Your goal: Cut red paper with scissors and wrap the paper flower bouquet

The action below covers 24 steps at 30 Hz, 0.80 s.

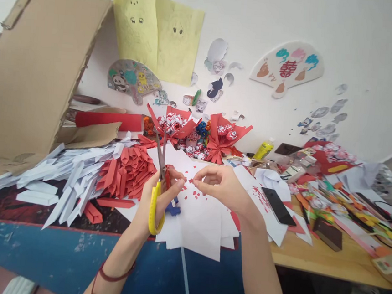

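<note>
My left hand (159,194) is closed around yellow-handled scissors (158,189), blades pointing up and away. Its fingers also pinch a small piece of red paper (169,174). My right hand (218,183) is beside it, fingertips pinched together on a tiny red scrap I cannot make out clearly. Both hands hover over white paper sheets (199,220) sprinkled with small red paper bits (195,193). A small blue object (173,207) lies on the white paper under my left hand.
Piles of folded white paper strips (66,177) and red folded pieces (128,171) lie at left. A cardboard box (34,69) stands far left. Red paper bouquets (197,133), a glue bottle (263,149), a black phone (278,206) and mixed craft clutter (350,192) fill the right.
</note>
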Tool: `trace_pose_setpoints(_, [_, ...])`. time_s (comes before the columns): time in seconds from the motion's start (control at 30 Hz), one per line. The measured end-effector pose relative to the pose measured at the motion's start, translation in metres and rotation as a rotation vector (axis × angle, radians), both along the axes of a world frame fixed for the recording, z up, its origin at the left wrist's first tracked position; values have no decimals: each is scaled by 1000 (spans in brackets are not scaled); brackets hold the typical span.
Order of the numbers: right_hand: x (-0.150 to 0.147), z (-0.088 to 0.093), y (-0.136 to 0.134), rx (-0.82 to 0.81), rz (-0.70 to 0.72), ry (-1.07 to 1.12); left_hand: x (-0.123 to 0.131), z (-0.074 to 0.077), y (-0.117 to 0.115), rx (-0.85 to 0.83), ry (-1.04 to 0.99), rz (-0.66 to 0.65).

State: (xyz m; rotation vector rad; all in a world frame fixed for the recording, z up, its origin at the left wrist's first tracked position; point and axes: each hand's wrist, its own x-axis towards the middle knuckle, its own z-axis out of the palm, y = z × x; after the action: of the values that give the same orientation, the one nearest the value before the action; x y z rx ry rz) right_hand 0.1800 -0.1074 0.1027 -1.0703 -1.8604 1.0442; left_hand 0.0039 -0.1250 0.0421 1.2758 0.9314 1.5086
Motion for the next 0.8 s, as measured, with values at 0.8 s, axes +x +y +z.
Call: trace_pose_setpoints(0.8, [-18,-49,22,17,-81,242,-4,-12,25,-32,78,45])
